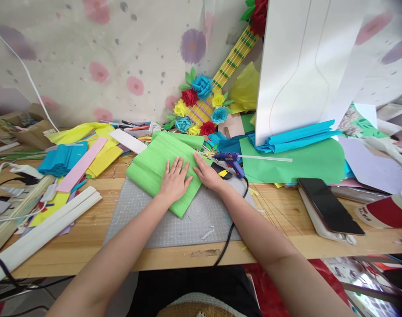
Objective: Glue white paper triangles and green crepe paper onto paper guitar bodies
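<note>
Green crepe paper, folded into a flat panel, lies slanted on a grey cutting mat. My left hand rests flat on its middle, fingers spread. At the paper's right edge, my right hand presses down with its fingers stretched out. Just beyond my right hand is a blue glue gun with a clear glue stick poking out of its back. A black and yellow tool sits partly hidden beside that hand.
A guitar-shaped paper craft with flowers leans on the wall. Right of it stands a white board with a drawn outline. A phone and a paper cup are on the right; white rolls and a power strip on the left.
</note>
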{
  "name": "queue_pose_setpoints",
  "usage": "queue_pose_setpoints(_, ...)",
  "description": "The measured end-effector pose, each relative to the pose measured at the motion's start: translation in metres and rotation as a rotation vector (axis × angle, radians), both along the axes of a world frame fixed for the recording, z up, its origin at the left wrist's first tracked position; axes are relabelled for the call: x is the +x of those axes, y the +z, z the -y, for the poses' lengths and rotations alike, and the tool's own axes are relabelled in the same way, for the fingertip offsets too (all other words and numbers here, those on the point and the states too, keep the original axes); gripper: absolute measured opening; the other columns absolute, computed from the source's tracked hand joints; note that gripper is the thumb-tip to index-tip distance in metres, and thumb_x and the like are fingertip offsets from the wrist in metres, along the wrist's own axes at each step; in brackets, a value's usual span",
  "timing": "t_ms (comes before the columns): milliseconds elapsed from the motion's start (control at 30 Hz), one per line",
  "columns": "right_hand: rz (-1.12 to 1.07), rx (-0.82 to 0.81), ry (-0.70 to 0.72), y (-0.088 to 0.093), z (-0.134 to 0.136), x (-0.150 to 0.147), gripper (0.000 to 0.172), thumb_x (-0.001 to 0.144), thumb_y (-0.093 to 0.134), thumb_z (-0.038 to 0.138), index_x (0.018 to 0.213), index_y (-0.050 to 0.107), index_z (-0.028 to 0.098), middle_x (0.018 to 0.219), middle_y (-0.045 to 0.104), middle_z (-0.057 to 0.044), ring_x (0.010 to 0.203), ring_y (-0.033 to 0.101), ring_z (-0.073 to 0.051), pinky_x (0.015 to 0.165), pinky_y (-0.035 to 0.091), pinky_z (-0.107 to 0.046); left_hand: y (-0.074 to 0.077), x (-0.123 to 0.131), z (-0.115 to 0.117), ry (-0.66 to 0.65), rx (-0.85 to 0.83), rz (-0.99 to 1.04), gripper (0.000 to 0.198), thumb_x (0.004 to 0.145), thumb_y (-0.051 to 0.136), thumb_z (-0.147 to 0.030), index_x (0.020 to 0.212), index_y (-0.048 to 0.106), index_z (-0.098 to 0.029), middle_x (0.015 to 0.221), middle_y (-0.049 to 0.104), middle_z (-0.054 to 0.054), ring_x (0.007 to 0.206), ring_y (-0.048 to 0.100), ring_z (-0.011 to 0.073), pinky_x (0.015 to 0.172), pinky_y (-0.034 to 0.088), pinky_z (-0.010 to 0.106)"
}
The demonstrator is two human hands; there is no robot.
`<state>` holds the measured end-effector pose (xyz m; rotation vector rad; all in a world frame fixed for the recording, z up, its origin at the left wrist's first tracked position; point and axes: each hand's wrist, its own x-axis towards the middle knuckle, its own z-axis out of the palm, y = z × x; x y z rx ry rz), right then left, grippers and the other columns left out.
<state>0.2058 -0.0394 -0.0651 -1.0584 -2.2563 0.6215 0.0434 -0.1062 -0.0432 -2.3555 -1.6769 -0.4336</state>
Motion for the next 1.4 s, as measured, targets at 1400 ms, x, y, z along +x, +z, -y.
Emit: queue_pose_setpoints(1400, 0.066, 0.129, -0.006, -0.016, -0.006, -0.009, 0.062, 0.095, 0.026, 0.05, 0.145, 0.031, 0.013, 0.152, 0.028, -0.013, 0.143, 0.019, -0.022, 0.117, 0.019, -0.044, -0.001, -0.004, -0.003, 0.0, 0.096, 0.194, 0.056, 0.09, 0.038, -0.04, 0.135, 0.046, -0.007, 0.145, 0.041, 0.017, 0.139, 0.028, 0.0302, 0.112, 0.026, 0.049)
